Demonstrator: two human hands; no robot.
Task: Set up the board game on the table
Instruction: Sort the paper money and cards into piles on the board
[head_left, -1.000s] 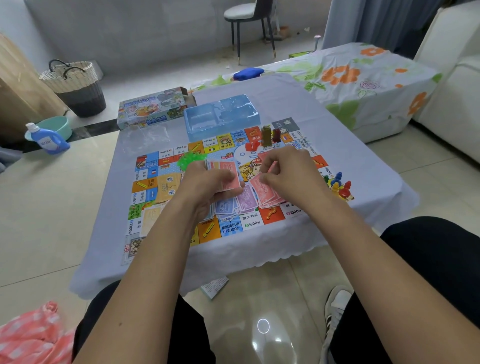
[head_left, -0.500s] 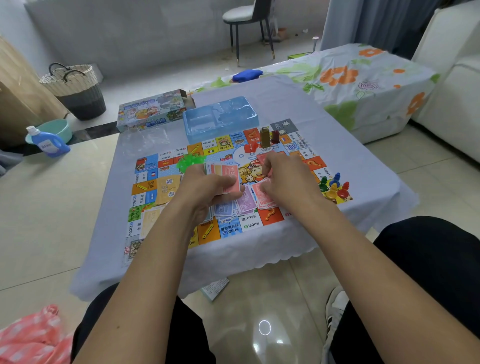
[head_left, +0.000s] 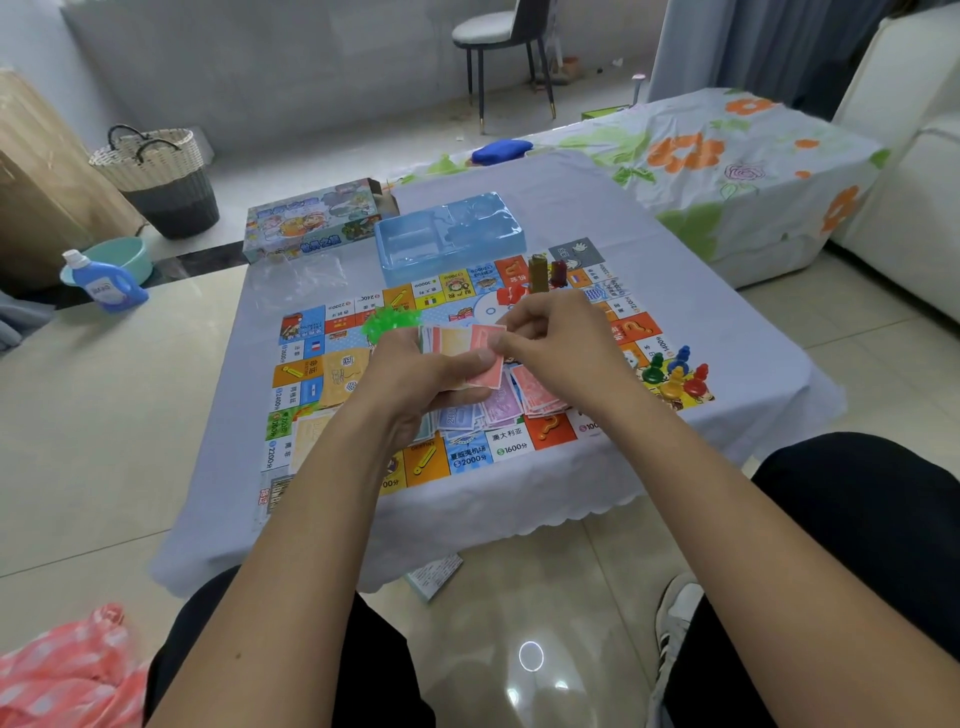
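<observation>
The hands (head_left: 498, 364) hide much of the game board's (head_left: 311, 374) centre.

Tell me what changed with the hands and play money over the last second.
The right hand rose from the red pile on the board and now pinches the top red note of the stack the left hand holds. The left hand's grip, sorted piles, pawns and blue tray stayed put.

"澳大利亚", "1600分", "2000分", "2400分", "2200分" on game board (head_left: 511, 441) squares
</observation>
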